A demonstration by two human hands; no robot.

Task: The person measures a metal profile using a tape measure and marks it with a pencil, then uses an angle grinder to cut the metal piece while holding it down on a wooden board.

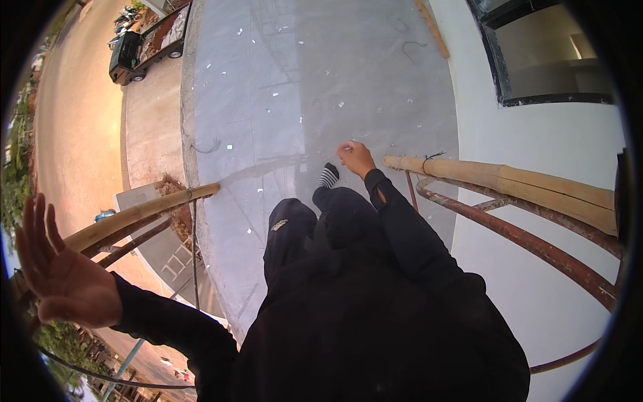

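Note:
My left hand (70,278) is raised at the far left, palm showing and fingers stretched out. Nothing is in it. Behind it runs a bamboo pole (147,211), lashed to a metal frame; whether the hand touches the pole I cannot tell. In front of my legs, my right hand (355,158) has its fingers curled together. Something pale shows at the fingertips, too small to name. Just to the left of that hand is my foot in a striped sock (327,177), over the grey floor (348,80).
Another bamboo pole (502,179) and rusty metal tubes (529,240) flank me on the right, beside a white wall (536,134) with a dark-framed window (556,53). White scraps dot the floor. Beyond its left edge, a loaded pickup truck (149,43) stands lower down by a dirt road (80,100).

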